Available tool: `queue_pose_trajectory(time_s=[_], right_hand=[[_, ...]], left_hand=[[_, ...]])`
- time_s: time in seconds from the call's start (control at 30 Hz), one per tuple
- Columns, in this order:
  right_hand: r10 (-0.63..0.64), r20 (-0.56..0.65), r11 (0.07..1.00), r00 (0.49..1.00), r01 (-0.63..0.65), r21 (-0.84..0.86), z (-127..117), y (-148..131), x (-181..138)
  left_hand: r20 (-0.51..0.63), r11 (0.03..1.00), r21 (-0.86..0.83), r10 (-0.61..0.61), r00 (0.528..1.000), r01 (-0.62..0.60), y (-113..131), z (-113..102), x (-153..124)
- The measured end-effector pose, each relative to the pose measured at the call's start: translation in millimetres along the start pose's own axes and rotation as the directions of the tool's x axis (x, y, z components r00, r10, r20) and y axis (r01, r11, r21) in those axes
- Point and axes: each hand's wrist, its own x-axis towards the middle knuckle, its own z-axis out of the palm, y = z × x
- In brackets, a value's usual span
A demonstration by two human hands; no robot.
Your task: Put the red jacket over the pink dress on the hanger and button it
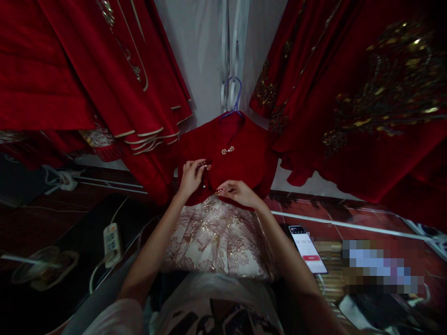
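Observation:
A red jacket (237, 172) with a stand collar hangs in front of me on a purple hanger (239, 95). Near its collar sits a beaded flower clasp (227, 150). My left hand (191, 177) pinches the jacket's front edge beside a second beaded clasp (208, 167). Lower and to the right, my right hand (239, 191) has its fingertips closed on the front near the hem, at a small gold ornament (219, 192). What exactly lies under the fingertips is partly hidden. Below the jacket spreads a pale pink and gold brocade skirt (216, 237).
Red garments with pale trim (139, 107) hang at left; more with gold embroidery (384, 93) hang at right. A lit phone (307, 251) lies lower right on a slatted surface. At left are a power strip (112, 244) and a clear bowl (45, 270). A white rail (349, 225) crosses behind.

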Motion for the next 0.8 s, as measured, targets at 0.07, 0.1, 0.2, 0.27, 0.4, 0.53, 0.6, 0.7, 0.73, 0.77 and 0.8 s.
queue_pose_trajectory(time_s=[0.07, 0.1, 0.2, 0.27, 0.4, 0.53, 0.6, 0.7, 0.73, 0.77, 0.8], right_hand=[[-0.011, 0.019, 1.0, 1.0, 0.011, 0.007, -7, -6, -4], [-0.014, 0.015, 1.0, 1.0, 0.014, 0.011, -9, -9, -6], [-0.008, -0.001, 1.0, 1.0, 0.008, 0.017, -13, -15, -8], [-0.002, -0.005, 1.0, 1.0, 0.002, 0.014, -14, -17, -8], [-0.005, -0.009, 1.0, 1.0, 0.005, 0.009, -14, -16, -8], [-0.013, -0.02, 1.0, 1.0, 0.014, 0.027, -14, -13, -7], [-0.011, -0.029, 0.999, 1.0, 0.012, 0.036, -15, -12, -7], [-0.004, -0.046, 0.999, 0.999, 0.006, 0.041, -16, -11, -6], [-0.006, -0.049, 0.999, 0.999, 0.008, 0.041, -16, -11, -6], [-0.01, -0.052, 0.999, 0.999, 0.012, 0.04, -17, -11, -6], [-0.014, -0.055, 0.999, 0.998, 0.016, 0.039, -17, -11, -6]], left_hand=[[0.106, 0.981, 0.141, 0.117, 0.987, -0.132, -2, -5, 14], [0.161, 0.965, 0.181, 0.159, 0.974, -0.188, -3, -8, 19], [0.296, 0.929, 0.219, 0.228, 0.928, -0.298, -6, -14, 30], [0.359, 0.92, 0.202, 0.249, 0.899, -0.336, -8, -17, 35], [0.388, 0.949, 0.094, 0.244, 0.889, -0.301, -10, -17, 41], [0.286, 0.989, -0.108, 0.131, 0.949, -0.104, -10, -13, 40], [0.214, 0.986, -0.164, 0.056, 0.975, -0.021, -10, -9, 37], [0.123, 0.992, -0.124, 0.0, 0.992, 0.015, -9, -2, 32], [0.107, 0.996, -0.089, 0.008, 0.994, 0.002, -8, 0, 30], [0.097, 0.999, -0.048, 0.025, 0.995, -0.02, -7, 2, 28], [0.093, 0.999, -0.004, 0.049, 0.994, -0.049, -7, 3, 27]])
